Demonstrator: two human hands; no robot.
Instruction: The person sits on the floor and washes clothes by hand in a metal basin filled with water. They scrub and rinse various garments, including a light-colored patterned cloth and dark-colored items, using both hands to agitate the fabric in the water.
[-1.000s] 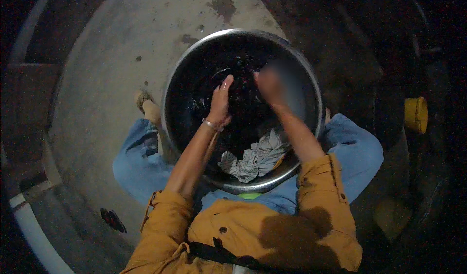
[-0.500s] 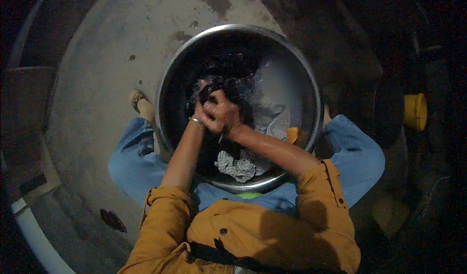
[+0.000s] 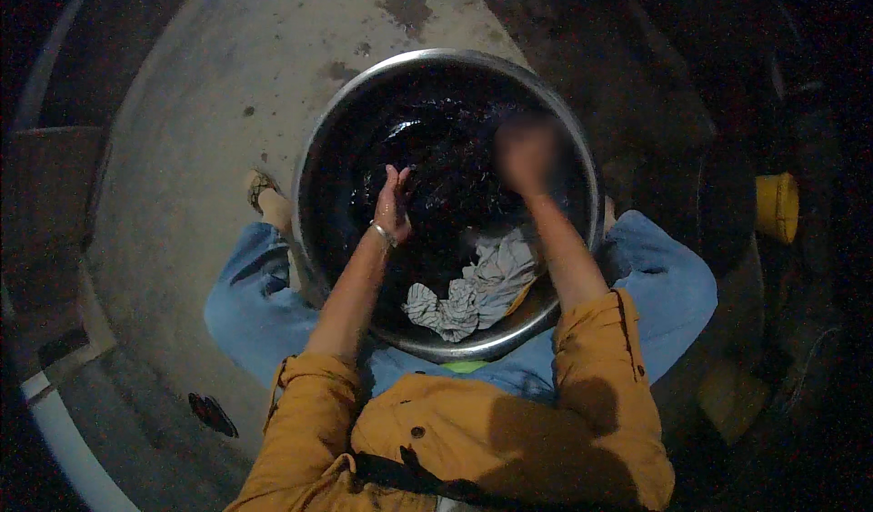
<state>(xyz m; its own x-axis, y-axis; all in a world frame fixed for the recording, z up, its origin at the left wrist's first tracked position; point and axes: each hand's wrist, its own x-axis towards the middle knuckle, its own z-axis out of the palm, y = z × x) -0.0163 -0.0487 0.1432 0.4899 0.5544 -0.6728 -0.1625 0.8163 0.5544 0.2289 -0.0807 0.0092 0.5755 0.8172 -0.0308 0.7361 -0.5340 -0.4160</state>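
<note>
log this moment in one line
left hand: fingers extended; right hand: blurred, grip unclear; metal basin: dark wet contents, pale cloth near side

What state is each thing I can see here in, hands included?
Metal basin: upright, between the person's legs.
Dark contents: wet, glistening; exact nature unclear.
Pale cloth: bunched up at the basin's near side.
Left hand: fingers extended.
Right hand: blurred, grip unclear.
Bracelet: worn on left wrist.
Sleeves: rolled up.
Yellow container: inside not visible.

Both forearms (image 3: 353, 294) reach forward, apart. The left hand (image 3: 392, 207) points forward with its fingers (image 3: 392, 179) extended; the right hand (image 3: 528, 155) is blurred, its finger pose unclear.
</note>
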